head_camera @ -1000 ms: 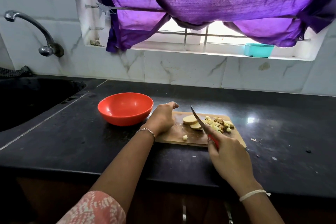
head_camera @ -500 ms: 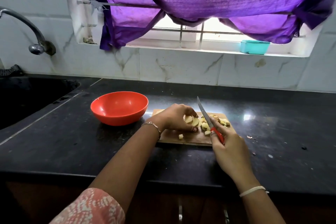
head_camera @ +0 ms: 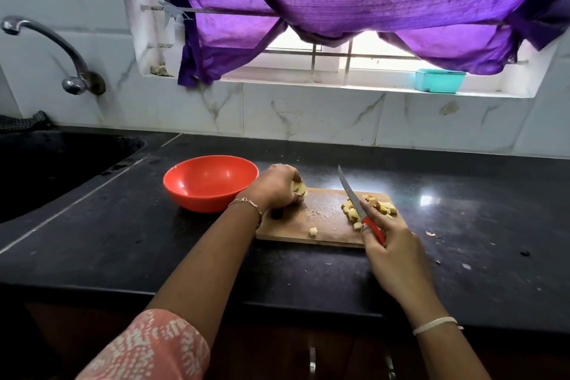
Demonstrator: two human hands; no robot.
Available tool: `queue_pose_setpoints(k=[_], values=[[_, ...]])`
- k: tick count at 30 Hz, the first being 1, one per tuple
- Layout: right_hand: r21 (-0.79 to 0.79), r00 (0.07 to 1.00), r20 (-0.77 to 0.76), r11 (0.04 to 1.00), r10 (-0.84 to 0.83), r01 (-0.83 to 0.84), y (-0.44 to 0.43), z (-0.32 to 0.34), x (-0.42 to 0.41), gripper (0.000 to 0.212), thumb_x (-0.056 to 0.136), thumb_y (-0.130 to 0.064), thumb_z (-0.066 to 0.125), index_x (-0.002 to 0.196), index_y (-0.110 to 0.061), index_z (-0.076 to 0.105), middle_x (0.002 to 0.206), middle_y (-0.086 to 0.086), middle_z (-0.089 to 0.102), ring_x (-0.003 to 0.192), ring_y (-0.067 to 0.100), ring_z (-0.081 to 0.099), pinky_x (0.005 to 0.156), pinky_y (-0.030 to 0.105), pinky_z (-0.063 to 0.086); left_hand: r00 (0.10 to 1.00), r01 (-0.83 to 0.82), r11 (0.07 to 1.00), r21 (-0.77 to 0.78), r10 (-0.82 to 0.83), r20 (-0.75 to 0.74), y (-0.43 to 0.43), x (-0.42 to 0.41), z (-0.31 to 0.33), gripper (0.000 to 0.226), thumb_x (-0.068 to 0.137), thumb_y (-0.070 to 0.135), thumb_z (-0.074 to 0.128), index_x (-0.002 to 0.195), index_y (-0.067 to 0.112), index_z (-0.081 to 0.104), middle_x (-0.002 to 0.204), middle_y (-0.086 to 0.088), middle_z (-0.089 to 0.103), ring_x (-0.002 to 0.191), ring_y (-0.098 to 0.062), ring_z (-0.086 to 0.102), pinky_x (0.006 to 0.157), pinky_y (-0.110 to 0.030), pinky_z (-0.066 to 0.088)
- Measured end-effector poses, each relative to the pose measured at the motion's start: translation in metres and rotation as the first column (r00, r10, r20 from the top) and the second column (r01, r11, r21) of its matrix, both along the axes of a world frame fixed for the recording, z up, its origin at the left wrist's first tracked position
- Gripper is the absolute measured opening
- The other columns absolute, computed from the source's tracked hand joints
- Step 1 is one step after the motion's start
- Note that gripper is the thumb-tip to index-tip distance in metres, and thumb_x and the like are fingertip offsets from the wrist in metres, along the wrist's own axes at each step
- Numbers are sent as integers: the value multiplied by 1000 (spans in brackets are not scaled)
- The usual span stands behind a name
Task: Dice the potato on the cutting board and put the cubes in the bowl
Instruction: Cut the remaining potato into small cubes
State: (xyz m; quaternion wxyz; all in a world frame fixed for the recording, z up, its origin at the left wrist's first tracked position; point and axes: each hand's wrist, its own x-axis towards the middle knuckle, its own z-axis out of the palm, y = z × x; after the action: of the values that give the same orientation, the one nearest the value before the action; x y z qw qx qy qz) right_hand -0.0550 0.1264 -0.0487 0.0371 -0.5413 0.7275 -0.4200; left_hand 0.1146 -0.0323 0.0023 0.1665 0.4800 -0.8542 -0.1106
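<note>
Hands, head view: left hand (head_camera: 277, 187) pinches stacked potato slices (head_camera: 299, 188) at ten o'clock on the cutting board (head_camera: 320, 216); right hand (head_camera: 391, 244) grips knife (head_camera: 354, 200), blade raised.
Diced: cubes (head_camera: 376, 208) heaped at three o'clock; bowl (head_camera: 212, 182) beside board at nine.
Handling: slices probably light, firm, slippery; pinch edges.

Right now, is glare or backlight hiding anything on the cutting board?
Head view: window blown out; glare patches lie on the counter beside the cutting board, off the cubes; knife in the right hand and potato slices in the left hand read sharp.
</note>
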Motion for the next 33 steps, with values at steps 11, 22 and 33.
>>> queue_pose_setpoints(k=[11,22,33], values=[[3,999,-44,1000,-29,29,-3,-1,2,53,91,-34,59,142,-38,43,123,3,55,86,12,49,74,23,37,999,-2,1000,29,4,-54,-4,-2,-2,54,86,31,71,133,14,52,136,-8,52,126,-23,45,101,-31,37],[-6,999,-52,1000,-15,15,-1,-3,2,47,92,-36,59,138,-38,49,121,-1,56,84,8,45,64,16,37,977,4,992,124,-31,213,-7,-5,7,45,99,28,51,142,20,44,143,-7,47,131,-24,42,103,-31,35],[-25,999,-42,1000,-9,8,-3,-6,0,45,91,-37,60,135,-38,53,121,-1,54,83,7,50,62,13,36,890,82,991,106,-120,439,-7,-19,23,43,92,26,63,133,20,53,135,-7,51,119,-26,50,87,-30,40]])
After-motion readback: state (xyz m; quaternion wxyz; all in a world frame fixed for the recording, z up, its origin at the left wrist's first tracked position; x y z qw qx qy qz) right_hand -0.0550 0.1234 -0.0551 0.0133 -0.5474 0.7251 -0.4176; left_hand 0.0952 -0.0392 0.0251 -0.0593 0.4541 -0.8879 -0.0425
